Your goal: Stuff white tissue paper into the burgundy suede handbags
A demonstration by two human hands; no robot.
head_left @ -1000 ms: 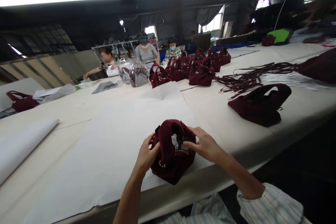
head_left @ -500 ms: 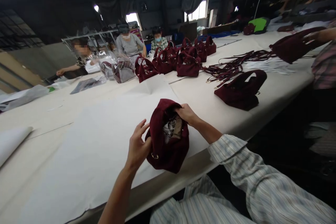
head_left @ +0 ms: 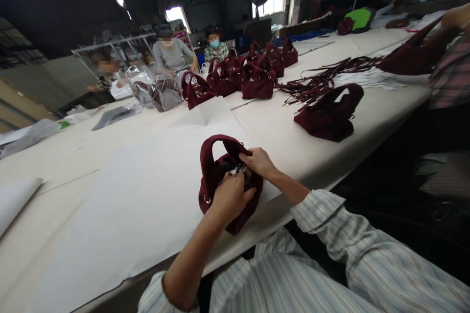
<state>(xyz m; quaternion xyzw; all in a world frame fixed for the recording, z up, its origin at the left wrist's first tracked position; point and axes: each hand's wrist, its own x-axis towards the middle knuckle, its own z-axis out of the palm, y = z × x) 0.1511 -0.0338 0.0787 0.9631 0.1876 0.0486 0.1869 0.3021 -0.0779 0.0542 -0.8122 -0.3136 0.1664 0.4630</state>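
Observation:
A dark red handbag [head_left: 209, 166] stands at the table's near edge, its handle raised in a loop and its mouth open. My right hand [head_left: 259, 162] pinches the bag's rim on the right side. Over the opening, my left hand [head_left: 230, 195] reaches in, fingers bent down at the pale and brown contents. Its fingertips are partly hidden inside, so what they touch is hard to make out. A gold ring [head_left: 207, 199] shows on the bag's left side. White sheet material [head_left: 121, 205] lies under and left of the bag.
Another red bag [head_left: 326, 120] sits to the right, near a pile of red straps [head_left: 312, 88]. Several red bags [head_left: 257, 83] stand farther back, beside plastic-wrapped ones [head_left: 165, 93]. A person at right holds a red bag [head_left: 411, 58]. More people are across the table [head_left: 154, 129].
My left hand has left the bag's left side and moved right, into its opening. The handle now stands up with a gap beneath it. My right hand stays on the rim.

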